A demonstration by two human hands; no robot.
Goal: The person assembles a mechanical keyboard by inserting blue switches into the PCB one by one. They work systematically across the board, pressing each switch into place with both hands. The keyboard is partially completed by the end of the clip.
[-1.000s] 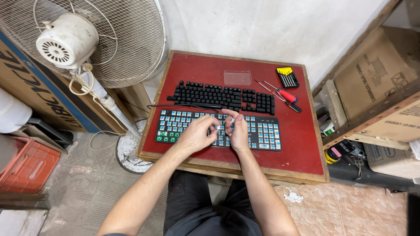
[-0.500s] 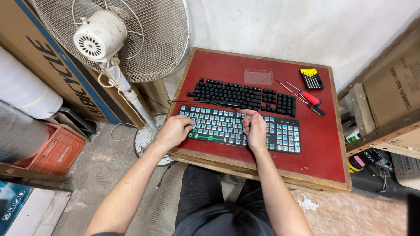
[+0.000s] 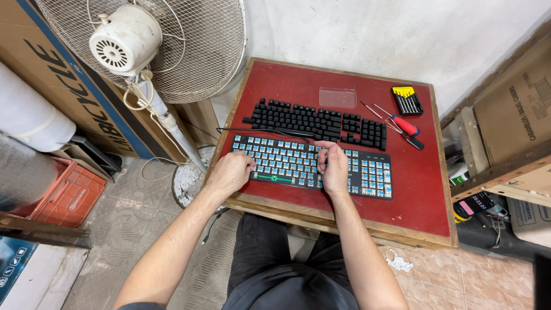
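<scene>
My right hand [image 3: 334, 169] rests on the bare keyboard base [image 3: 313, 166], over its middle section, fingers curled in together toward the palm; whether they pinch something small I cannot tell. My left hand [image 3: 232, 172] lies on the left end of that same base, fingers folded loosely over its near corner, pressing on it rather than gripping anything.

The keyboard base is a black board with rows of pale blue switches showing, no caps on them, and it lies across the near half of the red table top [image 3: 413, 195]. Just behind the base, touching or almost touching its far edge, lies the black block of keycaps [image 3: 315, 121], still arranged in keyboard layout. A thin black cable [image 3: 252, 130] runs between the two on the left side.

Beyond the keycaps sits a small clear plastic piece [image 3: 337, 97]. To the right of the keycaps lies a red-handled screwdriver [image 3: 406, 126] with thin metal tools beside it, and behind that a small black and yellow case of screwdriver bits [image 3: 406, 100].

Left of the table stands a white pedestal fan [image 3: 129, 43], with a red crate [image 3: 69, 192] on the floor farther left. Right of the table are cardboard boxes [image 3: 511, 115] on a wooden shelf.
</scene>
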